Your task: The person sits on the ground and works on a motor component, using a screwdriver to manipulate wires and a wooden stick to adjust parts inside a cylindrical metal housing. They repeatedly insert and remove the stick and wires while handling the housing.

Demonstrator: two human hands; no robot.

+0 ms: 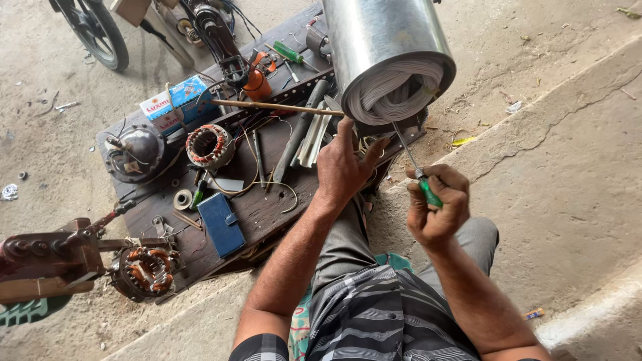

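Striped shirt (pixel 381 314) nearest the camera, both forearms reaching out from it. Right hand (pixel 438 204) has fingers closed around a green-handled screwdriver (pixel 418 170), its thin shaft pointing up into the open end of a large metal motor cylinder (pixel 384 47). Pale insulated windings (pixel 401 90) show inside that open end. Left hand (pixel 344 164) rests at the cylinder's lower rim, fingers spread and open, touching the rim edge, gripping nothing. Cylinder stands at the far right of the dark wooden tabletop (pixel 261 207). Left of the hands: thin wooden stick (pixel 277 107) lying across, copper-wound stator (pixel 209 145), domed metal motor cover (pixel 136 152), blue wallet (pixel 222 224) near edge, blue-and-white box (pixel 175 101) further off. Second stator (pixel 147 269) near left, off the tabletop.
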